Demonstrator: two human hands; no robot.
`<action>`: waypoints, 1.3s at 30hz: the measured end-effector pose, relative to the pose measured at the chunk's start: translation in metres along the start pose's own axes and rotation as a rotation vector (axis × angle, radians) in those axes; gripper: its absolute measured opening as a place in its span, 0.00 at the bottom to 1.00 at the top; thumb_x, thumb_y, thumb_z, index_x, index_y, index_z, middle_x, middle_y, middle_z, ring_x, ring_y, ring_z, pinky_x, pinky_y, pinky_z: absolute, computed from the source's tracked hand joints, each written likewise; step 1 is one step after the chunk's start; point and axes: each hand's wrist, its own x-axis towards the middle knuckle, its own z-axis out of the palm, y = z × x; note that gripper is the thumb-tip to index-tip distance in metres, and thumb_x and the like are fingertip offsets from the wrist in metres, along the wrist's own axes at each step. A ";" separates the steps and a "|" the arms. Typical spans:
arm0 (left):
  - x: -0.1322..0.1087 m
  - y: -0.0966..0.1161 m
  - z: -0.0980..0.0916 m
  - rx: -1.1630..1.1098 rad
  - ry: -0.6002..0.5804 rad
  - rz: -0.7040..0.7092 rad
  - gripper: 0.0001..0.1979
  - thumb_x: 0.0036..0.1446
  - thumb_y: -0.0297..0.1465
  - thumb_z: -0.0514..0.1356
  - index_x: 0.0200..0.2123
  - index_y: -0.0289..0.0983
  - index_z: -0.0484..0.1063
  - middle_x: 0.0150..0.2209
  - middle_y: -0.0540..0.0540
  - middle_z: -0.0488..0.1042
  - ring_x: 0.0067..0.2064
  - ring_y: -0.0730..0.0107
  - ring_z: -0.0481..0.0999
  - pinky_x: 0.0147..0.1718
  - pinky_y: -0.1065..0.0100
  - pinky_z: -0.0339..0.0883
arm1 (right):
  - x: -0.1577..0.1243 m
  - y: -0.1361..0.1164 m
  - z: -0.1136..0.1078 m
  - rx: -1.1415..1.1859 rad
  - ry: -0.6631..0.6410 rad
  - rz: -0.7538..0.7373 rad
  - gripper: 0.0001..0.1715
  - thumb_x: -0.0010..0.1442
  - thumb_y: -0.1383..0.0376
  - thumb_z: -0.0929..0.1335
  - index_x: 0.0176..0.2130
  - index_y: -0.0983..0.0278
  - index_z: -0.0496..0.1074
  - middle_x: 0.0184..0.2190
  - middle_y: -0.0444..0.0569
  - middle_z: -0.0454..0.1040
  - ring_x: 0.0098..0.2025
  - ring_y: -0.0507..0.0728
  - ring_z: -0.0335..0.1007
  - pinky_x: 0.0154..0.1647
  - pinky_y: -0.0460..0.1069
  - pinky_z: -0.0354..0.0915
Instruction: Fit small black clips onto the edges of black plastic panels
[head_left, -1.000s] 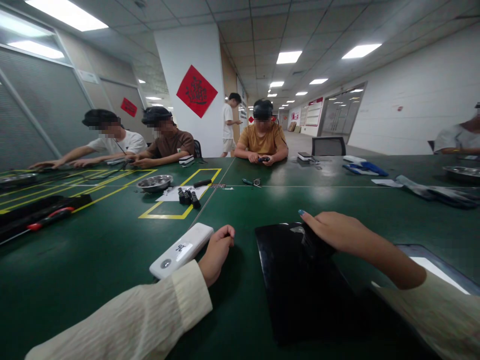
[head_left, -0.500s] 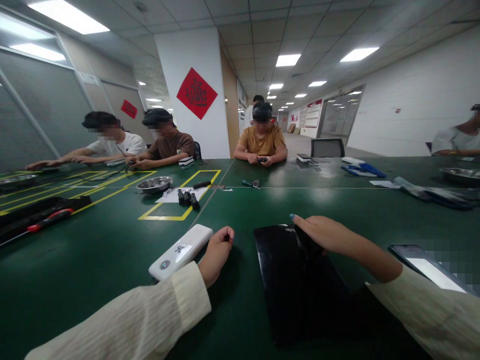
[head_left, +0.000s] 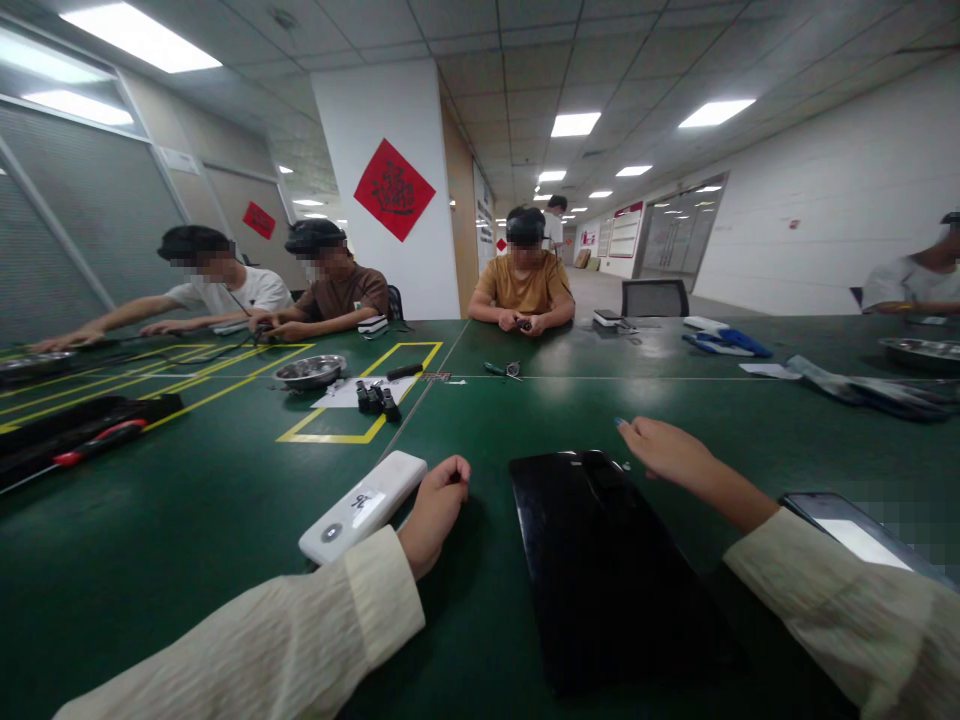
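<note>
A flat black tablet-like slab (head_left: 600, 560) lies on the green table (head_left: 225, 520) right in front of me. My right hand (head_left: 664, 452) hovers off its far right corner, fingers stretched out flat, holding nothing. My left hand (head_left: 435, 508) rests on the table in a loose fist, left of the slab. A white power bank (head_left: 364, 503) lies just beyond its knuckles, touching or nearly touching them. A small dark object sits at the slab's top edge, too dark to make out.
A phone with a lit screen (head_left: 862, 535) lies by my right sleeve. Farther off are a metal bowl (head_left: 309, 371), small black parts (head_left: 375, 398) on paper, and red-handled tools (head_left: 97, 440) at left. Several people sit around the table; one walks in the corridor.
My right hand has lifted off the slab's top edge and moved right, clear of it. The left hand stayed put. The person behind walked right along the corridor.
</note>
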 end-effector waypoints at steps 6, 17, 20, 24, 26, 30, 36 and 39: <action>0.002 -0.004 -0.001 0.006 -0.016 0.009 0.07 0.33 0.23 0.50 0.21 0.38 0.59 0.20 0.54 0.57 0.25 0.72 0.57 0.25 0.72 0.48 | 0.009 0.012 0.028 -0.193 -0.017 0.057 0.27 0.63 0.57 0.56 0.33 0.70 0.75 0.38 0.63 0.75 0.42 0.65 0.73 0.36 0.53 0.63; -0.011 0.008 0.001 0.339 -0.196 0.370 0.07 0.41 0.22 0.49 0.26 0.38 0.61 0.28 0.50 0.63 0.32 0.67 0.62 0.32 0.67 0.57 | -0.025 -0.025 -0.010 -0.184 0.314 -0.157 0.20 0.66 0.63 0.51 0.38 0.66 0.66 0.29 0.53 0.73 0.31 0.57 0.69 0.28 0.48 0.53; -0.024 0.018 0.003 0.391 -0.460 0.566 0.09 0.51 0.24 0.48 0.34 0.38 0.65 0.35 0.45 0.66 0.38 0.65 0.65 0.38 0.64 0.61 | -0.064 -0.057 -0.010 -0.141 0.548 -0.347 0.16 0.65 0.64 0.52 0.36 0.64 0.64 0.21 0.47 0.69 0.23 0.56 0.63 0.26 0.49 0.49; -0.045 0.026 0.007 0.314 -0.597 0.587 0.12 0.58 0.31 0.47 0.38 0.39 0.68 0.38 0.42 0.70 0.41 0.60 0.68 0.44 0.61 0.61 | -0.109 -0.086 0.013 -0.156 0.583 -0.820 0.14 0.62 0.71 0.54 0.29 0.63 0.62 0.20 0.44 0.66 0.21 0.54 0.56 0.28 0.50 0.47; -0.058 0.030 0.009 0.215 -0.528 0.441 0.14 0.59 0.38 0.47 0.36 0.40 0.70 0.38 0.42 0.71 0.42 0.59 0.68 0.46 0.62 0.60 | -0.119 -0.092 0.026 -0.162 0.544 -0.988 0.14 0.61 0.74 0.55 0.29 0.63 0.62 0.21 0.44 0.67 0.22 0.53 0.55 0.29 0.50 0.46; -0.079 0.037 0.016 0.070 -0.535 0.243 0.21 0.60 0.46 0.44 0.30 0.39 0.70 0.34 0.43 0.71 0.37 0.60 0.68 0.42 0.63 0.63 | -0.122 -0.092 0.037 -0.220 0.514 -1.110 0.09 0.60 0.72 0.58 0.34 0.65 0.64 0.25 0.46 0.70 0.25 0.54 0.58 0.32 0.52 0.45; -0.084 0.032 0.023 -0.027 -0.421 0.170 0.24 0.60 0.48 0.43 0.28 0.39 0.69 0.31 0.44 0.71 0.35 0.62 0.66 0.40 0.64 0.64 | -0.114 -0.091 0.041 -0.303 0.506 -1.068 0.08 0.58 0.72 0.59 0.36 0.65 0.65 0.24 0.46 0.71 0.24 0.54 0.59 0.33 0.52 0.45; -0.081 0.027 0.021 -0.019 -0.385 0.121 0.22 0.58 0.48 0.47 0.32 0.39 0.71 0.37 0.43 0.72 0.40 0.59 0.67 0.44 0.63 0.62 | -0.113 -0.090 0.045 -0.347 0.514 -1.063 0.08 0.59 0.72 0.59 0.38 0.66 0.66 0.25 0.46 0.71 0.24 0.55 0.61 0.34 0.53 0.46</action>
